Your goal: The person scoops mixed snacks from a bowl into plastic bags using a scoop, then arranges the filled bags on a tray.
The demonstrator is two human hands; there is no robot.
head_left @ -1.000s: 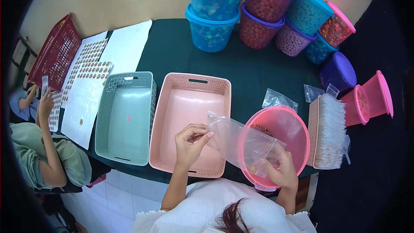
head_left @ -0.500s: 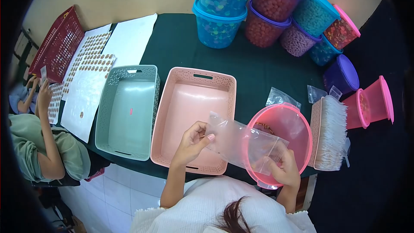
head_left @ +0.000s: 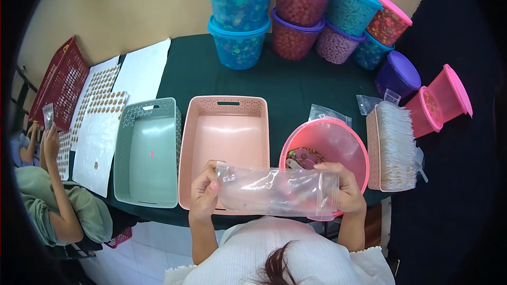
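A clear plastic bag (head_left: pixel 269 190) is stretched level between my two hands. My left hand (head_left: pixel 205 192) pinches its left end over the near part of the pink basket (head_left: pixel 224 137). The other end, where ridged lines cross the plastic, is gripped by my right hand (head_left: pixel 343 190) at the near rim of the pink bucket (head_left: pixel 356 148). Inside the bucket lie small brown and green pieces (head_left: pixel 305 155) and a pale scoop-like item (head_left: pixel 293 164), partly hidden by the bag.
A green basket (head_left: pixel 148 153) stands left of the pink one. Right of the bucket is a basket packed with white bags (head_left: pixel 396 148). Lidded tubs (head_left: pixel 237 47) line the back. A co-worker (head_left: pixel 58 200) holds a small bag at the far left.
The bag has gone from slanted to level and is nearer my body, with my right hand now at the bucket's near rim. The view has shifted, showing more of the bucket's contents.
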